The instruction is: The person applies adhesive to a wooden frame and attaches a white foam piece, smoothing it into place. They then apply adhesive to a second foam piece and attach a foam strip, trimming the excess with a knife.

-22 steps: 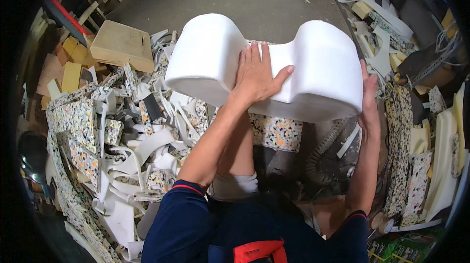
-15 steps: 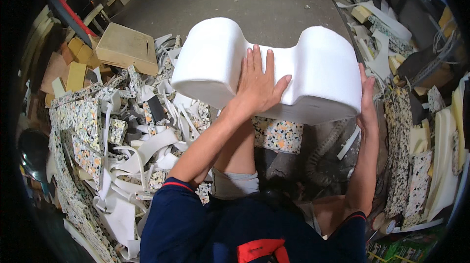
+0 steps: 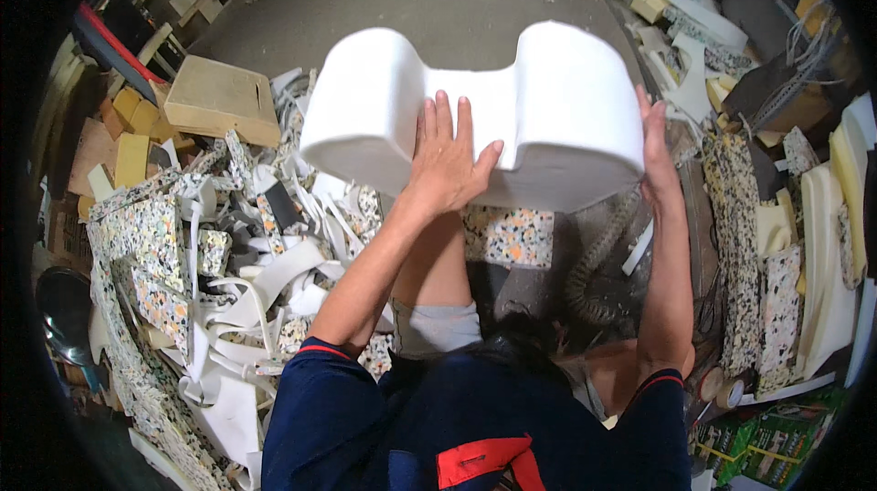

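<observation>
White U-shaped foam block [image 3: 580, 80] appears shaped; remaining work is indeterminable. Left hand [image 3: 448, 162] lies flat on its middle, right hand [image 3: 657, 151] flat against its side.

Wears dark navy shirt [image 3: 585, 441], short-sleeved. Shows thin red stripe [image 3: 326, 349] round left sleeve [image 3: 320, 409], same round right sleeve [image 3: 660, 418]. Bears bright red angular patch [image 3: 480, 456], small dark mark on it. Adds pale grey shorts [image 3: 429, 328]. Has left hand [image 3: 446, 167] and right hand [image 3: 659, 153] bare.
</observation>
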`<state>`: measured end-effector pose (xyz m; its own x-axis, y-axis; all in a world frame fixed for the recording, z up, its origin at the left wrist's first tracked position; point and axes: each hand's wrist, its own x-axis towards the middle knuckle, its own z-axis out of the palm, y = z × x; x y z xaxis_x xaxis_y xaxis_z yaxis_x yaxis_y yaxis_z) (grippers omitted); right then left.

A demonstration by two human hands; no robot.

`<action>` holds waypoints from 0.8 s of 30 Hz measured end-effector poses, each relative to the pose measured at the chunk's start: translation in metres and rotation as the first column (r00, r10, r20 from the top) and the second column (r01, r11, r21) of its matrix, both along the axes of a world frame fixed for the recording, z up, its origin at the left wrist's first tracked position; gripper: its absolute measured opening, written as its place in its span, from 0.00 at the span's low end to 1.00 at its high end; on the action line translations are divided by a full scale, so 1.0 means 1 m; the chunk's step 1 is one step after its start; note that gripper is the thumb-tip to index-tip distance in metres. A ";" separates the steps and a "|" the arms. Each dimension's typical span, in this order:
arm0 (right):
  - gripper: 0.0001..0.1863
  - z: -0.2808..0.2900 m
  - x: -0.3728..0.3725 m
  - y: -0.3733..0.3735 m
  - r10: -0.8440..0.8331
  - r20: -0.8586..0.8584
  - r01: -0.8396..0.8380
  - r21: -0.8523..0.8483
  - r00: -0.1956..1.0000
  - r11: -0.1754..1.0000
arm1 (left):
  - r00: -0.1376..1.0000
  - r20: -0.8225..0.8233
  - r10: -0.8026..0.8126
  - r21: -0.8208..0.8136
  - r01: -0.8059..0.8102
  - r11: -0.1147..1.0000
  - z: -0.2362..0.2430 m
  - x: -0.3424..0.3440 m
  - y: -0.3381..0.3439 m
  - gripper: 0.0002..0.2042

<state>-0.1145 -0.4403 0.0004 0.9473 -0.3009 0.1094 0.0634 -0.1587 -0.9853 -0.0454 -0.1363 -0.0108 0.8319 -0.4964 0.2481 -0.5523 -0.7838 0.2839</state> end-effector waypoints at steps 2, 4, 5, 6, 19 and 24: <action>0.58 0.002 0.000 -0.001 0.005 0.041 -0.004 -0.015 0.999 1.000 | 1.000 -0.022 0.018 0.014 -0.017 1.000 -0.001 -0.002 0.002 0.40; 0.58 0.001 0.000 -0.003 -0.002 0.049 0.004 -0.042 0.999 0.999 | 0.993 0.116 -0.034 0.013 0.032 0.999 -0.002 -0.002 0.002 0.38; 0.59 0.001 -0.001 -0.003 0.005 0.033 -0.003 -0.049 0.999 0.999 | 0.985 0.169 -0.032 0.082 0.018 0.996 -0.001 -0.003 0.003 0.37; 0.57 0.000 -0.001 -0.003 -0.007 0.019 0.008 -0.015 1.000 1.000 | 0.973 0.225 -0.054 0.167 0.016 0.986 -0.001 -0.008 0.004 0.37; 0.56 0.004 -0.005 0.009 -0.009 0.033 0.010 -0.023 0.999 1.000 | 0.825 0.278 -0.491 0.954 -0.177 0.243 0.040 -0.030 0.058 0.32; 0.54 -0.003 -0.001 0.012 0.054 0.020 -0.054 -0.033 0.998 0.998 | 0.869 0.292 -0.399 0.954 -0.237 0.181 0.044 -0.022 0.054 0.34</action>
